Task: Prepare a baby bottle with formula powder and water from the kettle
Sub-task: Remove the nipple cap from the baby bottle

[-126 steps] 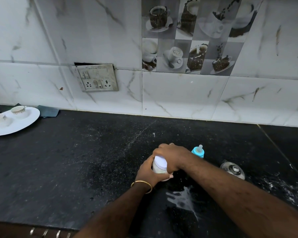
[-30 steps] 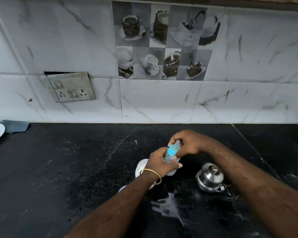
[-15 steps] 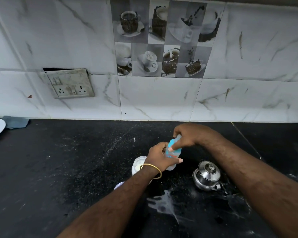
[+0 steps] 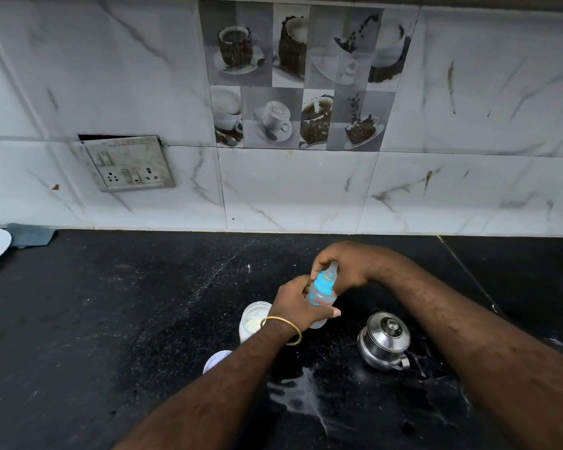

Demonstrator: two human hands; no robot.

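Both forearms are bare, no sleeves showing, with dark hair along them. A thin gold bangle (image 4: 281, 329) circles the wrist just behind the left hand (image 4: 294, 305); the right hand (image 4: 345, 267) wears nothing

head-worn view, down over countertop (image 4: 111, 336)

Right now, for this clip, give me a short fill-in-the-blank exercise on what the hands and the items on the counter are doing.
1. The left hand grips the body of the baby ____.
2. The right hand holds the bottle's ____ cap.
3. The formula jar stands open; its ____ lies on the counter.
4. The steel kettle has its lid ____.

Missing words: bottle; blue; lid; on
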